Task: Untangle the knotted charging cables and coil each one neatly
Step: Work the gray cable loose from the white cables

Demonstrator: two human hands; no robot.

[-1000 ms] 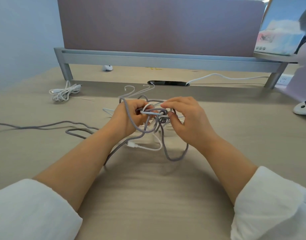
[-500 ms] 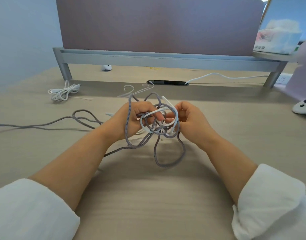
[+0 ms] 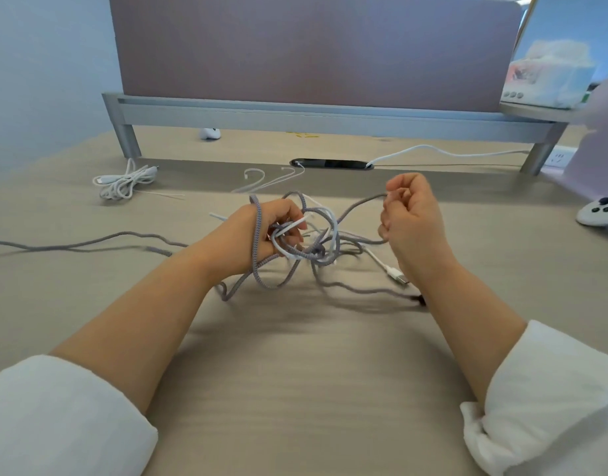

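Left hand: our left hand [image 3: 261, 235] had its fingers curled round the knot [image 3: 314, 250], with a loop of the grey cable [image 3: 257, 231] lying across its back
Right hand: our right hand [image 3: 412, 221] was curled tight, pinching one grey strand that ran to it from the knot
Cables: the knot sat between our hands, close against the left one; the white cable [image 3: 378, 260] trailed to its plug [image 3: 397, 277] just beside the right wrist
Feel: we judged both light and limp; the braided grey looked likely to bind on itself, the smooth white likelier to slide
Hold: we reckoned the best hold was a free end such as the plug, fed back through the loops, since hauling on mid-strands could tighten the knot
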